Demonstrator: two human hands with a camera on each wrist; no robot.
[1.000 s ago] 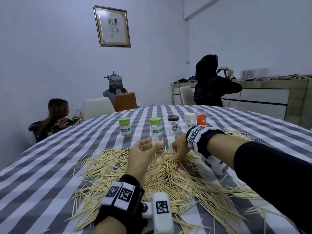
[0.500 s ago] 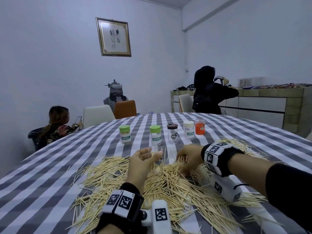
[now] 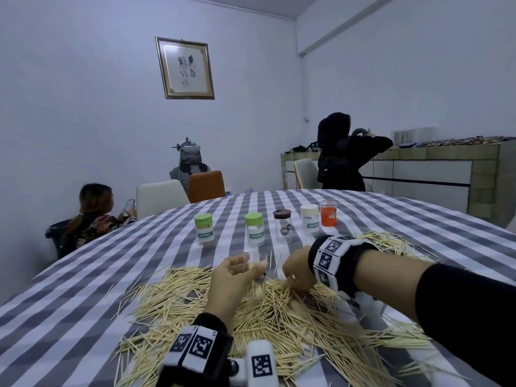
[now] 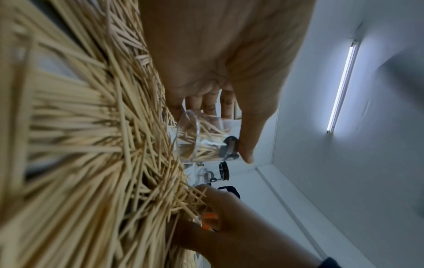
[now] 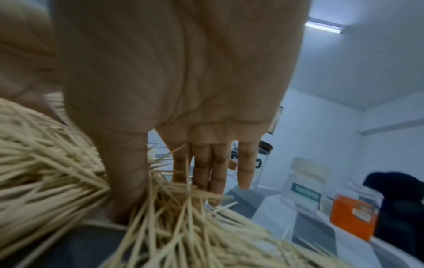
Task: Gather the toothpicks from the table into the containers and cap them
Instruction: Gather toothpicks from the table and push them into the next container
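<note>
A big heap of toothpicks lies on the striped table in front of me. My left hand grips a small clear uncapped container upright at the heap's far edge; in the left wrist view the container holds some toothpicks. My right hand is just to its right, down in the heap, thumb and fingers pinching a bunch of toothpicks. Behind stand two green-capped containers, a brown-capped clear container, a cream-capped container and an orange container.
A smaller scatter of toothpicks lies at the right behind my right wrist. A seated person is past the table's left edge, and another person stands at a counter at the back right. Chairs stand at the far side.
My right hand swung right, then came back toward the clear container and dug into the heap. My left hand kept hold of the container. The head view has tilted upward.
</note>
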